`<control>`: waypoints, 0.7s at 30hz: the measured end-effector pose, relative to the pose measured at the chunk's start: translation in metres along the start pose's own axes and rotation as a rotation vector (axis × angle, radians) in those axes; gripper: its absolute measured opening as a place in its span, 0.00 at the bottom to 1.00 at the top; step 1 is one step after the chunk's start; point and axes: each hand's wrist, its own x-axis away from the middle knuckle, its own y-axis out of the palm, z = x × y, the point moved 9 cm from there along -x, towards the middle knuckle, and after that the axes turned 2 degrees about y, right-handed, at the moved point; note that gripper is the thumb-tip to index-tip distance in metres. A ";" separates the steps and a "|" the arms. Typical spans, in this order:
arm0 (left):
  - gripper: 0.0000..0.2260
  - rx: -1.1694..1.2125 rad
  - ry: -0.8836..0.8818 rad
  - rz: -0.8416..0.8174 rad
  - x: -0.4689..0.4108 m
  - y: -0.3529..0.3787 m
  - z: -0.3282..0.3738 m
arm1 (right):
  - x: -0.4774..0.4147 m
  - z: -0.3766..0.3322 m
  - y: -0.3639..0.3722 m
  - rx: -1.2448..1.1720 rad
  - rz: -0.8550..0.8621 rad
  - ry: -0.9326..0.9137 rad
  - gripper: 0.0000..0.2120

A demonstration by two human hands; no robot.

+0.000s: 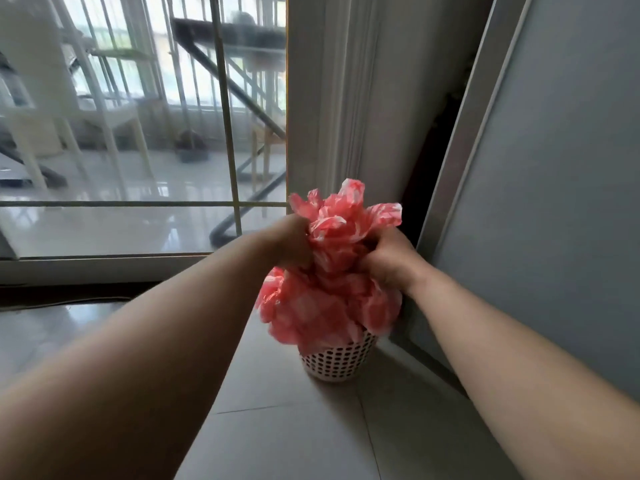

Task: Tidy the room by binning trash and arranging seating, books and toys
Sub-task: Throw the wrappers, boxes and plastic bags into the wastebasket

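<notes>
A small white perforated bin [341, 362] stands on the tiled floor in the corner by a grey door. A red-and-white plastic bag [332, 299] lines it and bulges out over its rim. Both hands bunch the bag's gathered top above the bin. My left hand [292, 242] grips it from the left, my right hand [389, 259] from the right. The bag's loose ends [346, 209] stick up between the hands. What the bag holds is hidden.
A grey door panel [554, 202] leans close on the right. A glass sliding door [138, 133] with a raised sill [86, 268] fills the left. Behind the glass stand a white chair [69, 109] and a folding frame [249, 133].
</notes>
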 end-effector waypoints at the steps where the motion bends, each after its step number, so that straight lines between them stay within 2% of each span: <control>1: 0.13 -0.007 0.029 0.073 -0.003 -0.005 0.008 | -0.006 -0.001 -0.008 0.081 0.055 -0.028 0.16; 4: 0.16 0.058 0.116 0.202 -0.017 -0.004 0.026 | -0.022 0.011 -0.027 0.218 0.166 -0.048 0.15; 7: 0.25 0.101 0.140 0.151 -0.036 0.024 0.029 | -0.027 0.032 -0.028 0.186 0.138 -0.017 0.10; 12: 0.19 -0.207 0.333 0.118 -0.059 0.073 0.043 | -0.030 0.091 -0.007 0.380 -0.036 0.177 0.16; 14: 0.19 -0.207 0.349 0.052 -0.067 0.094 0.040 | -0.030 0.114 0.002 0.477 -0.122 0.266 0.21; 16: 0.23 -0.127 0.312 0.011 -0.070 0.110 0.034 | -0.030 0.134 0.012 0.551 -0.195 0.343 0.25; 18: 0.33 -0.072 0.254 -0.018 -0.074 0.122 0.030 | -0.036 0.149 0.018 0.544 -0.212 0.380 0.27; 21: 0.38 -0.137 0.218 -0.097 -0.083 0.137 0.030 | -0.046 0.167 0.029 0.446 -0.248 0.412 0.28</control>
